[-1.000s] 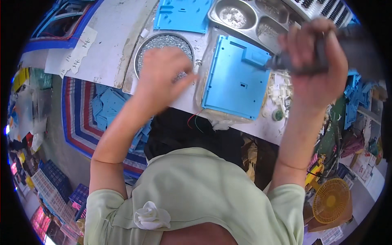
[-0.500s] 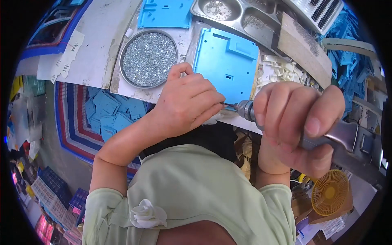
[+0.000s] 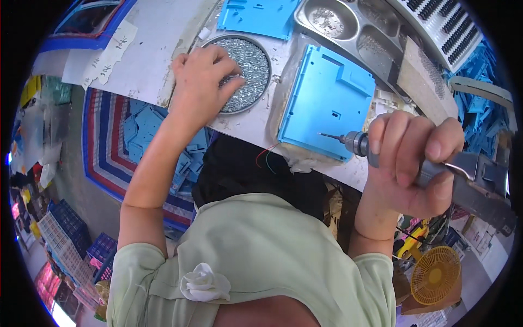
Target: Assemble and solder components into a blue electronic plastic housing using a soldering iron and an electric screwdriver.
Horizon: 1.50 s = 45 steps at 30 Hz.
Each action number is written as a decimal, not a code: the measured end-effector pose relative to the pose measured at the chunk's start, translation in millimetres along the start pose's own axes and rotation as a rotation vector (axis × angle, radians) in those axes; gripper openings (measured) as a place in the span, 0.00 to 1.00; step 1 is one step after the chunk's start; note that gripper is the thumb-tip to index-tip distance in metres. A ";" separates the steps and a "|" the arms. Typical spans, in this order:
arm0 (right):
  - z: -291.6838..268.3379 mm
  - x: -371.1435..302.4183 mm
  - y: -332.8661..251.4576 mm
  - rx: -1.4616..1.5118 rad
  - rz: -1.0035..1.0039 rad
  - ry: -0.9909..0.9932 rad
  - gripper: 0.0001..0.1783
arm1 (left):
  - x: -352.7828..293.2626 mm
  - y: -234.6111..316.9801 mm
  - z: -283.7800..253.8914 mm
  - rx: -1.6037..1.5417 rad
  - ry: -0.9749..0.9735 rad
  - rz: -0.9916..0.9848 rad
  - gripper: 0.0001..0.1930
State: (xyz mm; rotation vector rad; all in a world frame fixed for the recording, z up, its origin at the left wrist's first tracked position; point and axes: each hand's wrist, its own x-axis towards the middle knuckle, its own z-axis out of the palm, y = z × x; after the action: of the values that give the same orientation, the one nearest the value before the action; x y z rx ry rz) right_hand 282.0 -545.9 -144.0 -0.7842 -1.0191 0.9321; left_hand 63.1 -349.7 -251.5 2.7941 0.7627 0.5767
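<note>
My right hand [image 3: 411, 161] is wrapped around a grey power screwdriver [image 3: 474, 182]. Its thin bit points left, over the lower part of a light blue plastic panel [image 3: 318, 90]. The panel lies flat on the table and has a raised rectangular section, small holes and a slot. My left hand [image 3: 201, 82] reaches into a round dish [image 3: 268, 68] full of small silvery screws [image 3: 248, 60]. Its thumb and forefinger are apart, with screws showing between them; the other fingertips are partly hidden. A red and a green wire [image 3: 268, 155] hang by the panel's lower left corner.
Another blue panel [image 3: 256, 19] lies beyond the dish. A metal compartment tray [image 3: 353, 41] with small parts stands at the back, beside a board [image 3: 427, 82] and a white rack of black pieces [image 3: 449, 27]. Below the table's left edge, a striped bag [image 3: 101, 141] holds several blue panels.
My left hand has moved left, from the bit's tip to the screw dish. The screwdriver's tip is now free of my fingers and over the panel. The view has shifted slightly.
</note>
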 end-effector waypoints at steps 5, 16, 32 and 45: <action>-1.1 -29.3 -18.9 -0.117 0.013 0.100 0.15 | 4.7 -9.1 -3.2 -0.072 0.087 0.022 0.05; -5.7 -76.4 -14.2 -0.154 -0.023 0.303 0.19 | 15.1 -15.2 5.2 -0.148 0.001 0.000 0.09; -3.7 -73.3 -0.7 -0.299 0.012 0.293 0.18 | 21.1 6.8 -5.0 -0.187 0.097 0.005 0.10; -18.9 -71.3 13.9 -0.243 -0.088 0.085 0.14 | 21.1 97.9 14.1 -0.524 -0.152 0.466 0.09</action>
State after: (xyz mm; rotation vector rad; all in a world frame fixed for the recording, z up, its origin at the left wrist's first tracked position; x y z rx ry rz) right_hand 279.6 -607.3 -187.3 -0.9648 -1.0956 0.7018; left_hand 129.5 -423.1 -230.4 2.4655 -0.0815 0.5274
